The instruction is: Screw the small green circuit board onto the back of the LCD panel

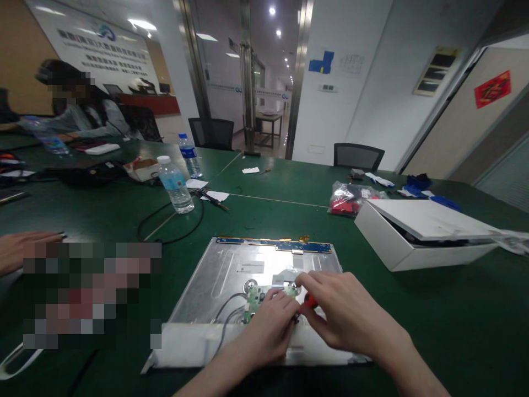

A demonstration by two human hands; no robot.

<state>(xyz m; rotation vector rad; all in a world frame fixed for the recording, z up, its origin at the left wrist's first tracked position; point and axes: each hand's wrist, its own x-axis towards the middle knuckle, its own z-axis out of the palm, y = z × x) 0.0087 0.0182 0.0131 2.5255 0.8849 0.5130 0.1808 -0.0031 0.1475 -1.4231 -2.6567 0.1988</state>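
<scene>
A metal display panel (206, 281) lies flat on the green table, with a blue circuit strip (264, 243) along its far edge. On its middle sits a small green circuit board (254, 298), with grey cables running from its left side. My left hand (275, 320) rests over the board's right part, fingers bent together; what they hold, if anything, is hidden. Close beside it, my right hand (343, 309) is closed around a red-handled tool (309, 300). The tool's tip is hidden by my hands.
An open white box (397, 251) and a bag of red items (347, 201) stand at the right. Bottles (177, 187) and a black cable (144, 220) are at the left. A person (82, 105) sits far left; another person's hand (28, 248) is nearer.
</scene>
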